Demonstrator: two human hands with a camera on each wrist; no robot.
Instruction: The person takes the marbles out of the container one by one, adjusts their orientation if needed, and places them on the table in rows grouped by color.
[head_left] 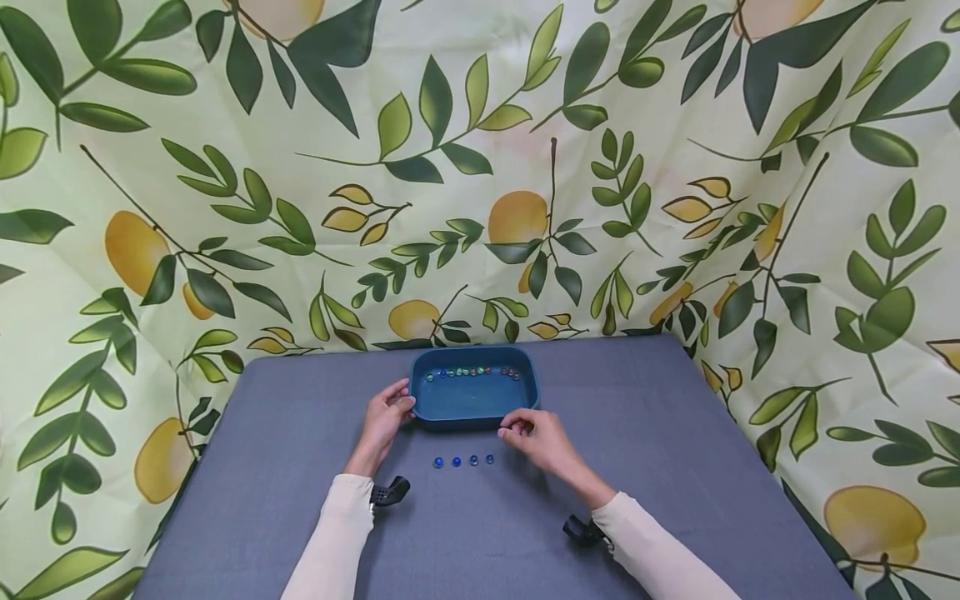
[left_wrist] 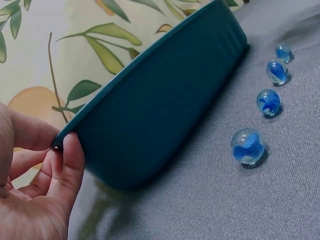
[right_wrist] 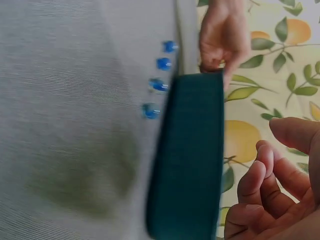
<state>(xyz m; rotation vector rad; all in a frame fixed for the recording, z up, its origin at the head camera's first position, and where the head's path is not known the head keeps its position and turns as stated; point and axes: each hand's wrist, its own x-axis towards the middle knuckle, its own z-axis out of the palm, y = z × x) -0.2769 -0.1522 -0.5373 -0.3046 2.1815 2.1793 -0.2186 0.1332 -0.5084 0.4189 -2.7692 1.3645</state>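
A dark teal rectangular plastic bin (head_left: 472, 422) rests on the grey cloth, with several multicoloured glass marbles (head_left: 474, 372) lined up along its far inner side. At its left end, my left hand (head_left: 385, 417) pinches the rim between thumb and fingers, as the left wrist view shows up close. My right hand (head_left: 542, 435) hovers by the near right corner. In the right wrist view its fingers (right_wrist: 251, 177) are loosely bent, thumb apart, holding nothing. Several clear marbles with blue swirls (left_wrist: 248, 146) lie in a row on the cloth before the bin.
A grey cloth covers the table (head_left: 300, 467), whose far edge runs just behind the bin. Behind and beside it hangs a leaf-and-fruit patterned fabric backdrop (head_left: 450, 192). Each wrist carries a small black camera (head_left: 390, 492).
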